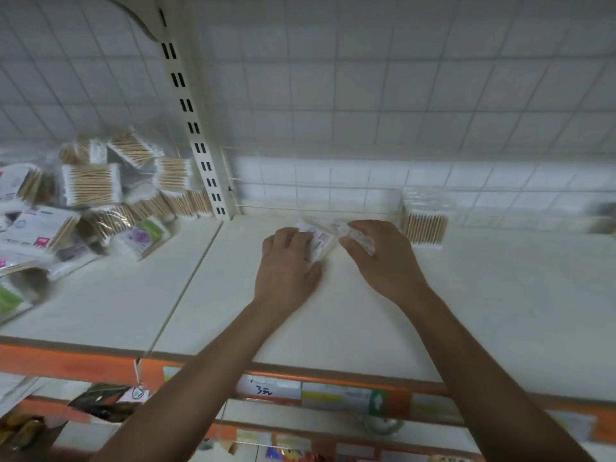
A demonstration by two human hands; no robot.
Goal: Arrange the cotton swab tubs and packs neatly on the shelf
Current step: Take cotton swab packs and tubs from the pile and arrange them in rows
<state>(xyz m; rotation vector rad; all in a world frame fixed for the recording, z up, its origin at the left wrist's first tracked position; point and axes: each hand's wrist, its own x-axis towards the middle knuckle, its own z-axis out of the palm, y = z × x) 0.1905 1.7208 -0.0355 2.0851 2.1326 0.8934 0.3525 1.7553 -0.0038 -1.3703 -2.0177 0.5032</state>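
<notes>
Swab packs (93, 195) lie heaped left; one pack (425, 221) seemingly stands upright.

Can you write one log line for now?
left hand: holds white plastic swab pack | right hand: holds second white pack | unsorted packs: heaped left

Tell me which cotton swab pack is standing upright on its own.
The clear pack of wooden-stick swabs at the back, just right of the right hand. The other packs lie heaped at left or are held in hand.
</notes>
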